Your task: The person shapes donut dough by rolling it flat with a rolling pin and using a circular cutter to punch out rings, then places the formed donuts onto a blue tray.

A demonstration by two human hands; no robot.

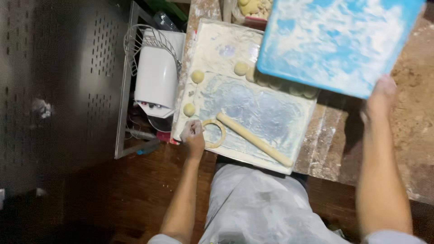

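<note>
Overhead, one flour-dusted blue plastic tray [339, 43] is lifted at a tilt by the right hand [381, 97], whose fingers are tucked under the tray's lower edge and gripping it; the right forearm reaches straight up from the lower right corner of the view. Below it lies one large floured metal work sheet [253, 108] on the wooden counter [325, 144]. On that sheet rests one long wooden rolling pin [254, 139], lying diagonally just to the right of the left hand [193, 134]. One thin pale ring of dough or wood [214, 133] lies flat right against the left hand's fingers [192, 129], which are curled in a loose fist at the ring's left edge; whether they pinch it cannot be told. Three round dough balls [197, 76] are plainly visible: one just above the left fingers, one further up, one near the tray's lower left corner, with a few more partly hidden beneath the tray. One white machine with a wire guard [156, 77] stands left of the left hand, beside the counter.
</note>
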